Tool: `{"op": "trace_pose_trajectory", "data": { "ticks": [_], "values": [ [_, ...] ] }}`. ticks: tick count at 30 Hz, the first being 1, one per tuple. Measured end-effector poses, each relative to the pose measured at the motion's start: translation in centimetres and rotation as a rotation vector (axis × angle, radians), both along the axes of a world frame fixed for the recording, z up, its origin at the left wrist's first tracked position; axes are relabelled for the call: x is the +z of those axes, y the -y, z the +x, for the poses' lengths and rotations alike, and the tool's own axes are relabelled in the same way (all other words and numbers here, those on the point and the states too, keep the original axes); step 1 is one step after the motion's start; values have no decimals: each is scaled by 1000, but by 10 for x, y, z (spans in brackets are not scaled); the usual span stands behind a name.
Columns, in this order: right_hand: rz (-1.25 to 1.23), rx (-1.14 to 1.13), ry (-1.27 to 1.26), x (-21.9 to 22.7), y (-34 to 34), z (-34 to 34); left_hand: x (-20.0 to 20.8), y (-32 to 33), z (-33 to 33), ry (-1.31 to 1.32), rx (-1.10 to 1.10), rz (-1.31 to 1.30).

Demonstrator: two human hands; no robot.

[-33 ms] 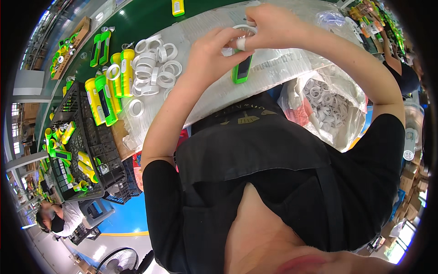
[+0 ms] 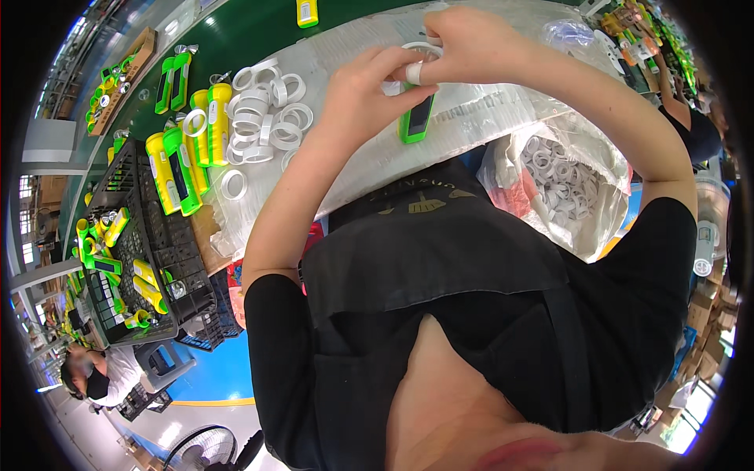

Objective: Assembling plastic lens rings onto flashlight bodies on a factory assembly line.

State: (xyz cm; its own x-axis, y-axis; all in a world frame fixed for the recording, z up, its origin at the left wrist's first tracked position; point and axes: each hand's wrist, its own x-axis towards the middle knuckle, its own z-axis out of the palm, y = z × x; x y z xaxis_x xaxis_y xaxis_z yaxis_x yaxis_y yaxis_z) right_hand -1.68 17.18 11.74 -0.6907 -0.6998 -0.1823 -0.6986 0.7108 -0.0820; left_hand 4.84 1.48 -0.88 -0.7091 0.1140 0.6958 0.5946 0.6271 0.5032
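Note:
Over the far part of the table, my left hand (image 2: 375,90) is wrapped round the upper part of a green flashlight (image 2: 416,122) with a dark panel on its side. Its handle end points toward me. At its head a white ring (image 2: 422,47) shows between my hands. My right hand (image 2: 467,49) has its fingers bent onto this ring and the flashlight head, with a white wrap on one finger. The fingers hide much of the head. Left of my hands lies a pile of loose white rings (image 2: 253,110), beside several yellow and green flashlights (image 2: 182,177).
A black crate (image 2: 184,271) with more flashlights stands at the left. An open sack (image 2: 569,184) full of white rings hangs at the table's near right edge. Another flashlight (image 2: 307,12) lies at the far side. A co-worker (image 2: 114,377) sits at lower left; a fan (image 2: 206,449) stands below.

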Motion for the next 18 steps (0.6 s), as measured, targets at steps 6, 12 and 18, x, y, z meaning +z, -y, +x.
{"op": "trace_pose_trajectory", "data": {
  "ticks": [6, 12, 18],
  "values": [
    [-649, 1072, -202, -35, -21, -54, 1, -7, -5, 0, -38, 41],
    [99, 67, 91, 13, -2, 1, 5, -11, 3, 0, 22, -28],
    [-400, 421, 230, -31, -26, -39, 9, -11, 1, 20, 20, 6]
  ]
}}
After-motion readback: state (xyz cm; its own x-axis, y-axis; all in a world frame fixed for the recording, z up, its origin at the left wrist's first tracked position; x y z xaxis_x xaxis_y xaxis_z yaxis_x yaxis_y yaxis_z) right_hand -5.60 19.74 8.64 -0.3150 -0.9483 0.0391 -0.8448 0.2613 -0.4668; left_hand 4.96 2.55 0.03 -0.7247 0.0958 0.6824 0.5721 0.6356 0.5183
